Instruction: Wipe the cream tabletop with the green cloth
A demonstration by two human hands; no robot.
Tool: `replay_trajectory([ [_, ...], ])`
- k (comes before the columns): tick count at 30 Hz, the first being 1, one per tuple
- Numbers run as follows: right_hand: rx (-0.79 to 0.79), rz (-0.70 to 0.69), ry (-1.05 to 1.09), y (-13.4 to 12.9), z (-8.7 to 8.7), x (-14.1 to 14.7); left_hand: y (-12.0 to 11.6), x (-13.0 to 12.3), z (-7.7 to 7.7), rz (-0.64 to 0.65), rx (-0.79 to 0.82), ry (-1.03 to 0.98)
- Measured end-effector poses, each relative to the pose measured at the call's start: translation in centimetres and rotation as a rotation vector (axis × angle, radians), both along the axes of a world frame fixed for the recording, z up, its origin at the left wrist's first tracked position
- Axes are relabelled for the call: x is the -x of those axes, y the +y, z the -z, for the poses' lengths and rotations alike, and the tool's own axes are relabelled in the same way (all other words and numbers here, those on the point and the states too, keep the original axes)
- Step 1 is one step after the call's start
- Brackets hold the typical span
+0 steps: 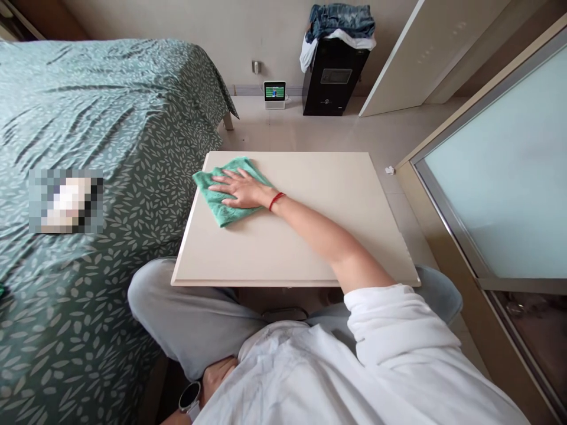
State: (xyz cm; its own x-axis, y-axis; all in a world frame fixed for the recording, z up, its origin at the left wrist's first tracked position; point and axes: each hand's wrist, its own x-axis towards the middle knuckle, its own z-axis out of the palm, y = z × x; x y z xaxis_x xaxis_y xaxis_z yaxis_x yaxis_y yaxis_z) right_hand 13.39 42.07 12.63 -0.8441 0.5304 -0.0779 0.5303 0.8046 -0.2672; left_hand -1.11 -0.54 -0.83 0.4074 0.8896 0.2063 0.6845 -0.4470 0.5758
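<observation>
Two hands in view, only one on the board. Right hand (241, 189) open and pressed flat, fingers spread, palm down on a green microfibre cloth (228, 215), resting on it without gripping; red bracelet (277, 200) at the wrist, forearm low and stretched forward. Cloth folded loosely, lying left of centre on the pale square worktop (336, 200), close to the edge on the bed side, one corner showing past the fingertips. Left hand (217, 378) down by the lap, partly hidden under a white shirt (354, 378), open or closed impossible to tell; round watch (190, 396) on that wrist. Grey trouser legs (186, 307) bent beneath the worktop. Judgement on technique: flat palm and spread fingers a sound choice, with pressure shared evenly through the cloth and weight better coming from the arm than the fingertips. Cloth best kept folded, with no loose corner dragging. Any sweep across the surface better in overlapping passes, slower near the edge, with the leaf-print bed cover (110, 177) just beside it. Beyond the worktop, on the floor, a small lit screen (274, 94) and a black cabinet (332, 77) topped with folded jeans (341, 20). Frosted glass door (500, 159) along the right side. Small white scrap (389, 170) on the floor near the far corner.
</observation>
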Motion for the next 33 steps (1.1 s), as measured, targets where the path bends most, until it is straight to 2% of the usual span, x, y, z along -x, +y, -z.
replay_trajectory([
  [5, 0.005, 0.451, -0.021, 1.6, 0.5, -11.1, 0.1, -0.3, -0.3, -0.001, -0.033, -0.01],
  [8, 0.009, 0.72, -0.052, 1.0, 0.9, -18.5, 0.2, -0.3, -0.4, 0.027, -0.013, -0.002],
  [10, -0.016, 0.904, -0.082, -0.2, 1.1, -22.3, 0.2, -0.2, -0.2, 0.039, -0.005, 0.002],
  [13, -0.066, 1.196, -0.149, -2.3, 1.0, -24.4, 0.0, -0.2, 0.2, 0.037, -0.014, 0.001],
  [15, -0.057, 1.346, -0.15, -3.4, 0.7, -23.4, 0.0, -0.3, 0.3, 0.033, -0.026, 0.0],
  [17, -0.031, 1.403, -0.092, -4.1, 0.4, -21.0, 0.0, -0.3, 0.2, 0.038, -0.04, -0.002],
  [19, -0.028, 1.363, -0.028, -4.3, 0.1, -17.6, 0.0, -0.4, 0.1, 0.049, -0.043, 0.0],
  [21, -0.034, 1.221, 0.006, -4.3, 0.0, -13.6, 0.1, -0.4, -0.1, 0.054, -0.034, 0.004],
  [24, -0.013, 0.942, 0.019, -4.5, -0.1, -6.5, 0.0, -0.3, -0.2, 0.045, -0.014, 0.024],
  [28, -0.007, 0.484, 0.034, -6.1, 0.2, 2.5, -0.2, -0.2, 0.0, 0.021, -0.025, 0.049],
  [31, -0.054, 0.151, 0.053, -7.8, 1.0, 6.2, -0.2, -0.2, 0.1, 0.013, -0.03, 0.052],
  [33, -0.058, -0.018, 0.069, -8.4, 1.8, 6.5, -0.2, -0.2, 0.1, 0.01, -0.027, 0.054],
])
